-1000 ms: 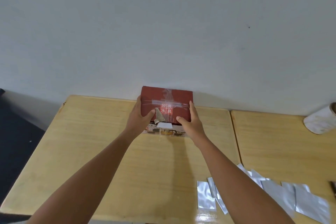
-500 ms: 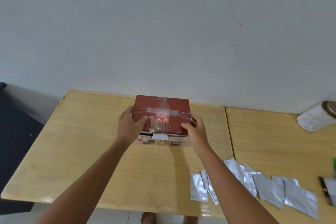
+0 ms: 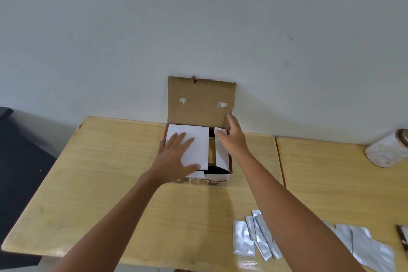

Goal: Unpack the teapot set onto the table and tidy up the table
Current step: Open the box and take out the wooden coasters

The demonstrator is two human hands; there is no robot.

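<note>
Since a second ago: top flap of box (image 3: 198,157) swung up, now standing upright against wall (image 3: 198,17), brown cardboard inside facing camera, two white tape scraps on it. Both hands off the red lid's front edge and onto the inner flaps instead.

Left hand (image 3: 176,157) spread flat, fingers apart, pressing on wide white inner flap (image 3: 194,141) over left part of opening; gripping nothing. Right hand (image 3: 234,137) reaching over right side, fingers loosely extended, thumb touching narrower white flap (image 3: 220,150); whether pinching that flap, cannot tell. Dark gap between the two flaps, something yellowish-brown showing down inside; teapot set itself hidden.

Box at far middle of light wooden table (image 3: 110,172), back against wall, red side wall visible at right, printed front panel low.

Second table (image 3: 331,172) of same wood butted up on right, narrow seam between. Silver foil packets (image 3: 254,236) fanned across near edge, spanning both tabletops. White jar (image 3: 386,150) with metallic lid lying tilted at far right. Plain pale wall behind; dark floor and dark object at left edge.
</note>
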